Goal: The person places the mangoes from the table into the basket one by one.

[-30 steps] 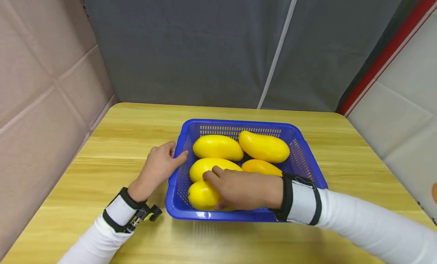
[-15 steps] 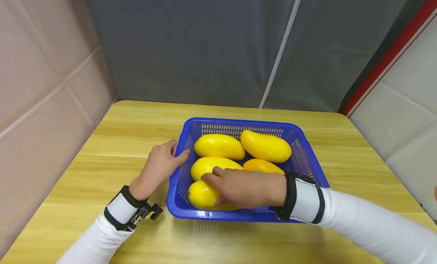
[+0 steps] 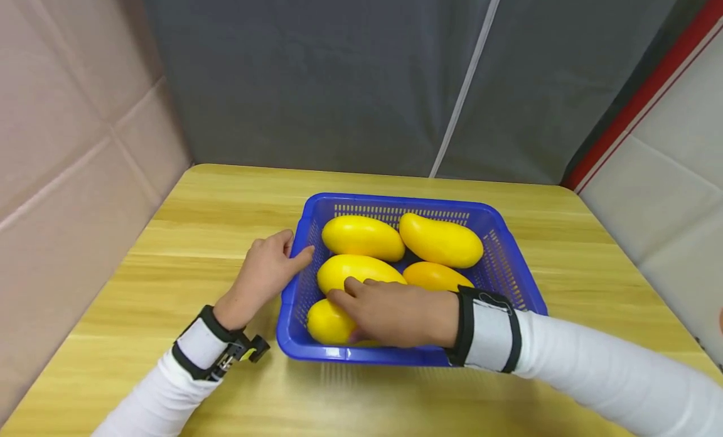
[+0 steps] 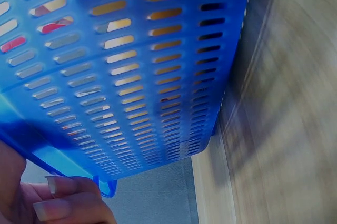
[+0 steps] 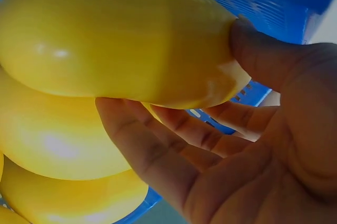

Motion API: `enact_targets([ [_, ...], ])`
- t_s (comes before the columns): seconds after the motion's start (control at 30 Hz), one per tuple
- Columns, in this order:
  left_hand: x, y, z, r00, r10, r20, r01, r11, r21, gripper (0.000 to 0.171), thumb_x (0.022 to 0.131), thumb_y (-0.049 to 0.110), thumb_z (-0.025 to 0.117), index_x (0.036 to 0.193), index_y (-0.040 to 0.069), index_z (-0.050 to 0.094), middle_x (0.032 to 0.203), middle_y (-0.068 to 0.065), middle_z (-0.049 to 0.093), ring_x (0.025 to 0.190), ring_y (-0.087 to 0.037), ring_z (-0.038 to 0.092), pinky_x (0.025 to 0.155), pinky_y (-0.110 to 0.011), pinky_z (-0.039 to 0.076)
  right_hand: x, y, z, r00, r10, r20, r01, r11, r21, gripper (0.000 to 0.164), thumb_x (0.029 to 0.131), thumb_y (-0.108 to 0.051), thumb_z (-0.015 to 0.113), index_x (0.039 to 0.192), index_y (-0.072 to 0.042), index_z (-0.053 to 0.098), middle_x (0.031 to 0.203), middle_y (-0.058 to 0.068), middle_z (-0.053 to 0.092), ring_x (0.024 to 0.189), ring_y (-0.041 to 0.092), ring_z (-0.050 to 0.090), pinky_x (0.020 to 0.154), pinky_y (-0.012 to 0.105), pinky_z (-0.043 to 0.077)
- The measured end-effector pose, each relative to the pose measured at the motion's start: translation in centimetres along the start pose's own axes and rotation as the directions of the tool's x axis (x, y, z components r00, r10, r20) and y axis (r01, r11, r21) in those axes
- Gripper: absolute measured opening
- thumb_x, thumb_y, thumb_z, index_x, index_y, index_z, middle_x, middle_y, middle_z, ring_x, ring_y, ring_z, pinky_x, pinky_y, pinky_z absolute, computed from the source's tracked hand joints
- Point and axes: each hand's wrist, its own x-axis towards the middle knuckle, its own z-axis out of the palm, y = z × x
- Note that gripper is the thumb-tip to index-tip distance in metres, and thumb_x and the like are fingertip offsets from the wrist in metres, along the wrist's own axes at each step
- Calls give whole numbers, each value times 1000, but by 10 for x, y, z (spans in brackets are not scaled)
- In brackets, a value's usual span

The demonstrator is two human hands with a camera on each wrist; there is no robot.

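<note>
Several yellow mangoes lie in a blue plastic basket (image 3: pixel 525 274) in the head view. My right hand (image 3: pixel 395 311) reaches over the basket's front side and grips the front-left mango (image 3: pixel 330 323). In the right wrist view, the thumb and the fingers (image 5: pixel 142 150) lie on opposite sides of this mango, which is partly hidden by the hand from above. Right behind it lies another mango (image 3: pixel 358 270). My left hand (image 3: pixel 260 274) holds the basket's left rim, its thumb over the edge and the other fingers outside, as the left wrist view also shows.
At the back of the basket lie two mangoes, one on the left (image 3: pixel 363 237) and one on the right (image 3: pixel 440 241). A more orange mango (image 3: pixel 435 276) is partly behind my right wrist. The wooden table (image 3: pixel 226 198) ends at a grey curtain (image 3: pixel 316 79).
My right hand has shifted slightly left with the front mango in its grip. The left hand stays on the basket's rim.
</note>
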Motion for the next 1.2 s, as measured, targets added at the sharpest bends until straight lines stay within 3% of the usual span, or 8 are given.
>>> enact_targets([
  [0.5,1,1,0,1000,4,-6,-4,1000,15,30,92,32,61,86,4,54,61,-5,50,47,-15,54,43,-27,42,5,1,0,999,15,29,-15,1000,-9,53,94,-44,54,136,-15,42,107,6,53,72,14,52,61,21,48],
  [0.73,-1,0,2,1000,-6,-4,6,1000,13,31,93,33,60,84,4,52,60,-4,48,47,-15,54,42,-26,41,1,4,-1,999,5,42,-7,999,40,62,92,-44,57,143,-14,38,109,4,54,79,14,54,73,24,51],
  [1.03,0,1,2,1000,-10,2,10,1000,-2,31,92,32,61,82,5,52,60,-5,51,46,-15,56,42,-26,43,-32,19,-27,1000,1,-20,-2,1000,-12,54,93,-37,61,137,-10,48,107,4,56,86,17,57,75,26,51],
  [1.2,0,1,0,1000,-11,-5,11,1000,-3,31,92,32,61,80,5,51,60,-5,53,47,-15,56,42,-27,44,-61,39,-42,992,103,-71,-98,993,67,49,93,-32,63,136,-12,51,115,4,56,95,17,57,82,31,51],
])
